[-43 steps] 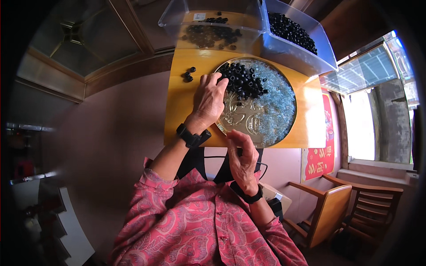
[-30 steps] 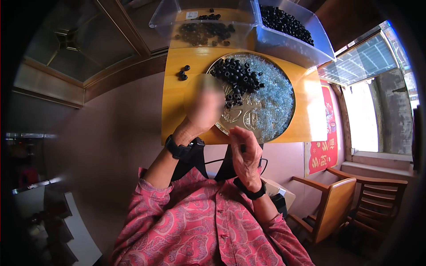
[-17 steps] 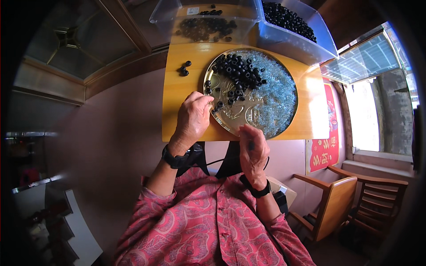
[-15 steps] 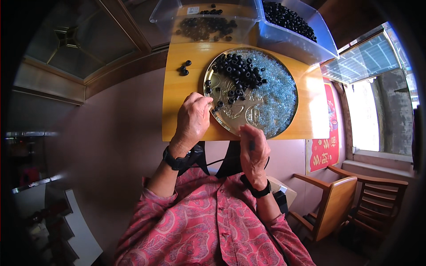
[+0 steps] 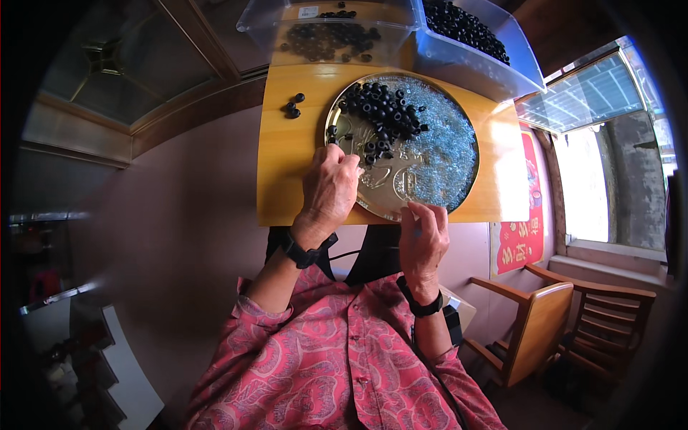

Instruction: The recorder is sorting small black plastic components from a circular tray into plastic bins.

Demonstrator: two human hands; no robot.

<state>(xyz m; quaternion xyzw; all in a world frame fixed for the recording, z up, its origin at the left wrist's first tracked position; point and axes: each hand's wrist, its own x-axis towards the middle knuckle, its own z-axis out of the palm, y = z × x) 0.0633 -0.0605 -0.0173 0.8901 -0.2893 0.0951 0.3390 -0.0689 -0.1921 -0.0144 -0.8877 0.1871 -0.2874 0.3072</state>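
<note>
A round metallic tray (image 5: 378, 199) lies on the yellow wooden table. Small black barrel-shaped beads (image 5: 383, 107) are heaped at its upper left, while tiny clear-blue beads (image 5: 448, 147) cover its right side. My left hand (image 5: 330, 188) is over the tray's left rim, fingers curled together close below the black beads; whatever they grip is hidden. At the tray's near rim, below the blue beads, my right hand (image 5: 424, 240) has thumb and fingers pinched together. Anything between those fingertips is too small to make out.
Several loose black beads (image 5: 293, 113) lie on the table (image 5: 276, 165) left of the tray. Behind stand a clear plastic bin (image 5: 344, 46) and a bluish bin (image 5: 473, 64), both holding black beads. Wooden chairs (image 5: 541, 333) stand at the right, below a window.
My left hand has moved right and slightly in over the tray, near the black beads. My right hand has shifted right, its fingertips now at the near rim.
</note>
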